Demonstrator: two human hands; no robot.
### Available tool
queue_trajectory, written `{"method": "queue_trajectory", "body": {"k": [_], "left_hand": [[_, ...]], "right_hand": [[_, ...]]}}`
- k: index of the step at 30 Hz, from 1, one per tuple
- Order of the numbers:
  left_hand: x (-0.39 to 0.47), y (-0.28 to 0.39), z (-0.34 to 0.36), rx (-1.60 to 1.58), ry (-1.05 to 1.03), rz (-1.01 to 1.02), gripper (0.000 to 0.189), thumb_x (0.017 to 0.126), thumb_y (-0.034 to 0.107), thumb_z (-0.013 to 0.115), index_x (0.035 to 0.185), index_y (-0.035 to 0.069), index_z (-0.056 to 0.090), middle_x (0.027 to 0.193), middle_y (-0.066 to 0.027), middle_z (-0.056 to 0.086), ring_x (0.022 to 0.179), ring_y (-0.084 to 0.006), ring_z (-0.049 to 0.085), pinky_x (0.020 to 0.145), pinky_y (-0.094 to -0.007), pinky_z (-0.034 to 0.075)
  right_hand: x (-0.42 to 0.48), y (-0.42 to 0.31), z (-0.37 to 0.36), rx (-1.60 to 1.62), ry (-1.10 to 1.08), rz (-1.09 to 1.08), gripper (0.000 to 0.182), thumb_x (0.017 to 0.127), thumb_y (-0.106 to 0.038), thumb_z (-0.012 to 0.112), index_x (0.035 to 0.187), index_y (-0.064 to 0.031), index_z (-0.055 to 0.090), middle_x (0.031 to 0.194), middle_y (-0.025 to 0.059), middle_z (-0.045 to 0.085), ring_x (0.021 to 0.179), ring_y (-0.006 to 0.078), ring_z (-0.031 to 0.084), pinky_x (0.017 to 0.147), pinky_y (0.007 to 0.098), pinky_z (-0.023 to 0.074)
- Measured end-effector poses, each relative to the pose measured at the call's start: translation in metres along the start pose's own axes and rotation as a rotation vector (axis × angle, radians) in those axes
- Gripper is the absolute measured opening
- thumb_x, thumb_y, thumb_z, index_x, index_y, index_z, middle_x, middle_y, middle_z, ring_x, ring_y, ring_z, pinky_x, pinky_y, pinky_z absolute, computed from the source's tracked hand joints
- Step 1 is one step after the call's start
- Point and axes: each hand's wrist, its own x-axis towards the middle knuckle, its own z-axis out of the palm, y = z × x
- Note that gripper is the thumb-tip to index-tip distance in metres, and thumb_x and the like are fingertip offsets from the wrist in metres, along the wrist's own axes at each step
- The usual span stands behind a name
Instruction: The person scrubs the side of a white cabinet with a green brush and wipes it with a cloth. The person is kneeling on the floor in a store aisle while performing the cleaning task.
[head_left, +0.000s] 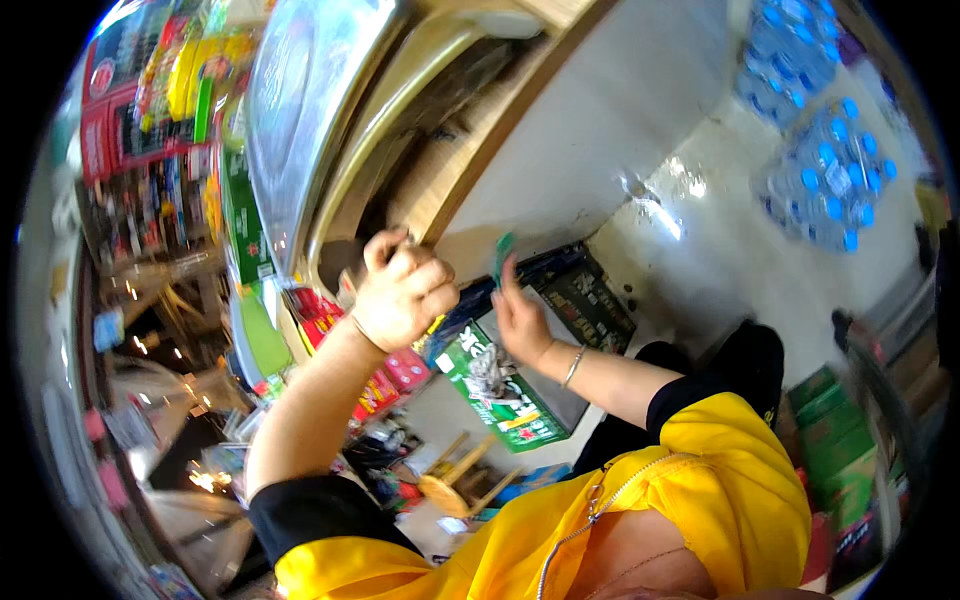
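My left hand (405, 289) is curled into a fist beside the edge of a light wooden board (480, 146); whether anything is inside it cannot be told. To its right, my right hand (521, 319), with a bracelet at the wrist, holds a small flat green object (503, 256) at its fingertips. The object is blurred. Below the hands, a crumpled grey cloth (491, 373) lies on a green printed carton (525, 424). Above my left hand is a large curved transparent panel (300, 127) with a gold-coloured rim.
Dark cartons (589, 307) stand beyond my right hand. Packs of blue-capped water bottles (832, 176) are on the pale floor at upper right. Red packages (375, 397) and a wooden stool (446, 495) are lower down. Green boxes (832, 442) are at right, stocked shelves (161, 202) at left.
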Motion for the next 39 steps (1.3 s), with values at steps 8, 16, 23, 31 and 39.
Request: {"method": "queue_trajectory", "body": {"k": [8,16,23,31,39], "left_hand": [[-0.001,0.001,-0.004,-0.048,-0.05,0.025,0.008,0.063,0.021,0.063,0.07,0.025,0.061,0.089,0.0109,0.06,0.093,-0.012,0.056,0.1,-0.05,0.028],[-0.001,-0.001,-0.002,-0.138,-0.043,0.042,0.013,0.06,0.014,0.067,0.068,0.023,0.061,0.085,0.0072,0.059,0.089,-0.0133,0.057,0.103,-0.05,0.026],[-0.003,-0.008,-0.004,-0.134,-0.017,0.082,0.012,0.06,0.018,0.065,0.07,0.023,0.061,0.088,0.0088,0.059,0.092,-0.0119,0.057,0.104,-0.0499,0.027],[-0.001,-0.005,0.009,-0.191,0.19,0.139,0.018,0.056,0.008,0.066,0.065,0.019,0.055,0.079,0.002,0.057,0.086,-0.0197,0.058,0.1,-0.0486,0.032],[-0.002,0.0,0.002,-0.142,0.158,0.159,0.019,0.062,0.002,0.062,0.069,0.012,0.047,0.081,-0.0007,0.053,0.087,-0.0215,0.056,0.107,-0.0538,0.031]], "right_hand": [[0.106,-0.012,-0.028,0.864,0.634,0.806,0.019,0.106,-0.026,0.035,0.106,-0.0143,0.05,0.053,-0.0046,0.033,0.037,0.0088,0.03,0.033,0.0253,0.0269],[0.091,-0.027,0.003,1.047,0.65,1.107,0.002,0.099,-0.017,0.046,0.098,-0.0182,0.047,0.06,-0.0023,0.041,0.045,0.009,0.037,0.036,0.0258,0.0258],[0.074,-0.04,0.017,0.926,0.585,1.002,0.014,0.103,-0.022,0.04,0.103,-0.0185,0.053,0.052,-0.0049,0.034,0.037,0.0098,0.03,0.035,0.0275,0.0189],[0.128,-0.03,-0.039,0.967,0.654,0.551,0.014,0.099,-0.015,0.044,0.089,-0.0121,0.053,0.055,-0.0037,0.04,0.04,0.0092,0.036,0.034,0.0278,0.0274],[0.028,-0.008,0.047,0.627,0.405,0.868,0.036,0.096,-0.01,0.038,0.129,-0.0049,0.049,0.062,0.0085,0.051,0.037,0.0164,0.043,0.033,0.0341,0.0312]]}}
